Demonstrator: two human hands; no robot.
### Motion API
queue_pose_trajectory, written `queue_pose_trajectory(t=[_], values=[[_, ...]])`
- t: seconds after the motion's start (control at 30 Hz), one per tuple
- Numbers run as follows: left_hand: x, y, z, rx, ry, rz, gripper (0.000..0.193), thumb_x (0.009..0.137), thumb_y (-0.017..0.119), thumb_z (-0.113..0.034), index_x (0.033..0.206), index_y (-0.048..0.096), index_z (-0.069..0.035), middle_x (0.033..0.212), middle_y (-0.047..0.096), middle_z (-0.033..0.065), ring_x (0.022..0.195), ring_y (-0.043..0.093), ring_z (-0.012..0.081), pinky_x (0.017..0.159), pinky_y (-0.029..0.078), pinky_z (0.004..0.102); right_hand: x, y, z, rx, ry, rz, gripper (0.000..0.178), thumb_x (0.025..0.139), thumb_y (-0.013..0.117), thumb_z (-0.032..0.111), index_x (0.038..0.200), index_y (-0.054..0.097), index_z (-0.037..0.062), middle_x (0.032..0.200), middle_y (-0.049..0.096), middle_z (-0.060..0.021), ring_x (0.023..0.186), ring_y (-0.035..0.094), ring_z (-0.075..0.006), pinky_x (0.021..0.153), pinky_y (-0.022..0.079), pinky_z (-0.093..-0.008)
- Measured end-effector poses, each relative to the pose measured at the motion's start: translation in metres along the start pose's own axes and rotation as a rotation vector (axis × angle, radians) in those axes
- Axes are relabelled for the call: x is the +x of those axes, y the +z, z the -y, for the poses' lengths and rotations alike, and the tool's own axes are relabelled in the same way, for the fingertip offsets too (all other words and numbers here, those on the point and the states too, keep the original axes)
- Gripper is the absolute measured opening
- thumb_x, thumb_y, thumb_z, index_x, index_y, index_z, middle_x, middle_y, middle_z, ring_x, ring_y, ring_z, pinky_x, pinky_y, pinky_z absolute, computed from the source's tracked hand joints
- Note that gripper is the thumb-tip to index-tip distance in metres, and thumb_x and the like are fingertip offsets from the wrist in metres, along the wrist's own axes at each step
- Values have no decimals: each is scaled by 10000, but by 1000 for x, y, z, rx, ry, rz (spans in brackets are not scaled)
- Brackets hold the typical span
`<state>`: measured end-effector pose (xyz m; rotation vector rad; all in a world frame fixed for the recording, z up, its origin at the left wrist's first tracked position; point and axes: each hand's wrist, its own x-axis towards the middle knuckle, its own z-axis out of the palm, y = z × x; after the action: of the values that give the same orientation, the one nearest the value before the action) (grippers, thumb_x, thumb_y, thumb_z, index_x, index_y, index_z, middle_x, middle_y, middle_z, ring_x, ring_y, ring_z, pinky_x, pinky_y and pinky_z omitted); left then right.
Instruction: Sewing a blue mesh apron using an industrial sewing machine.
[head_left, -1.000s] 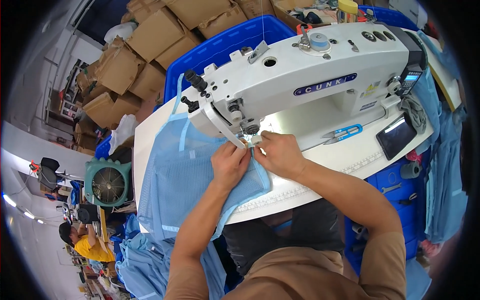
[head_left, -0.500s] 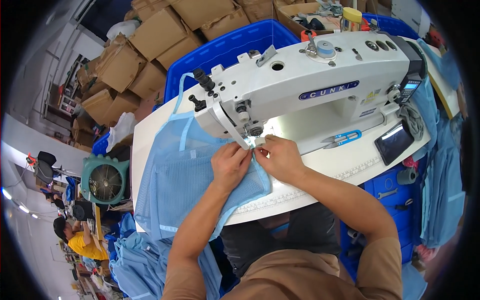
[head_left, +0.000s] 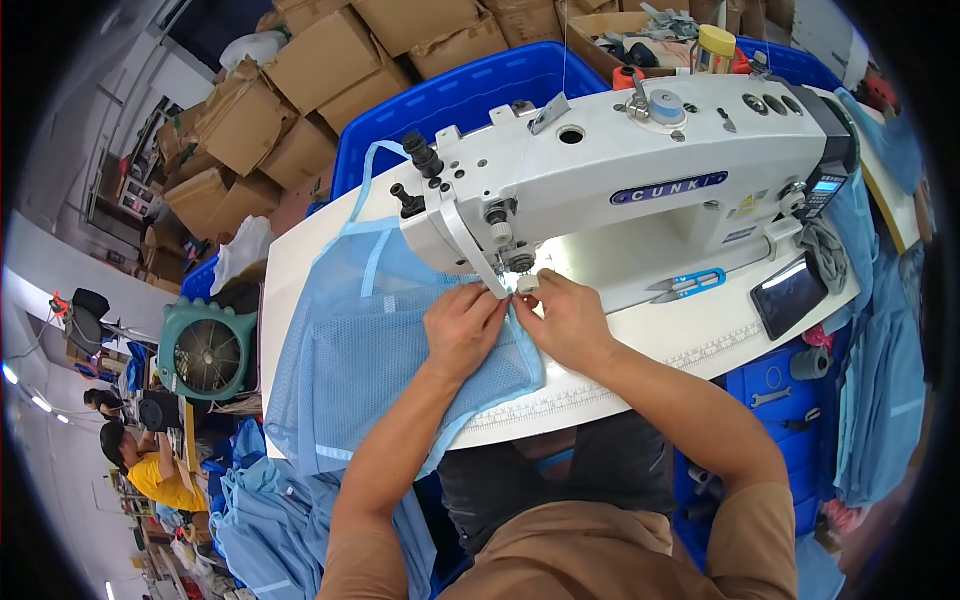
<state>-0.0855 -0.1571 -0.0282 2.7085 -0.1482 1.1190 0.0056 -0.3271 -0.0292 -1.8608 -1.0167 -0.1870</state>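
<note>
Light blue mesh fabric [head_left: 372, 350] with solid blue edging lies on the white sewing table [head_left: 640, 375], its edge running under the needle area of a white sewing machine [head_left: 570, 200]. My left hand [head_left: 463, 325] is closed on the fabric edge just left of the needle, fingers bent downward. Across from it, my right hand [head_left: 563, 318] pinches the same edge just right of the presser foot. Both sets of fingertips nearly meet, and the machine's lamp lights the spot brightly. The needle itself is mostly hidden behind the machine's guard and my fingers.
Blue-handled thread snips [head_left: 690, 285] and a dark phone [head_left: 790, 297] rest right of my hands. A printed ruler strip follows the table's front edge. Blue bins [head_left: 480, 88] and cardboard boxes [head_left: 325, 70] stand behind; a green fan [head_left: 208, 350] and a person in yellow [head_left: 160, 478] are at left.
The view has shifted slightly, so the machine sits a little further right and lower. My hands keep their places on the fabric edge; no grip has visibly changed.
</note>
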Motion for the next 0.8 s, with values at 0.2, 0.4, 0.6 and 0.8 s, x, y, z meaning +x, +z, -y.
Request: queue_pose_trajectory(t=[0.2, 0.4, 0.6, 0.8], values=[[0, -1, 0, -26, -20, 0, 156, 790, 848, -117, 925, 771, -102, 899, 742, 56, 752, 700, 257, 659, 561, 366, 0, 3, 2, 35, 78, 30, 154, 909, 711, 165, 848, 687, 26, 831, 697, -111, 746, 704, -328, 677, 573, -437], [2, -3, -1, -54, -21, 1, 144, 792, 841, -100, 914, 766, -88, 885, 743, 65, 750, 704, 258, 661, 564, 370, 0, 1, 1, 53, 79, 52, 173, 905, 715, 172, 832, 681, 18, 813, 690, -121, 749, 701, -332, 686, 560, -440], [3, -6, -4, -78, 12, 5, 142, 793, 820, -66, 916, 747, -64, 876, 737, 81, 752, 701, 267, 663, 564, 378, 2, 2, 2, 97, 121, 45, 177, 897, 712, 162, 823, 690, 3, 837, 710, -148, 776, 705, -357, 709, 553, -459], [4, -6, -5, -66, 35, 0, 152, 789, 815, -56, 923, 742, -62, 867, 726, 79, 762, 696, 271, 661, 562, 384, 1, 3, 4, 194, 216, 58, 183, 886, 719, 168, 832, 721, -6, 845, 737, -161, 770, 713, -361, 715, 554, -452]])
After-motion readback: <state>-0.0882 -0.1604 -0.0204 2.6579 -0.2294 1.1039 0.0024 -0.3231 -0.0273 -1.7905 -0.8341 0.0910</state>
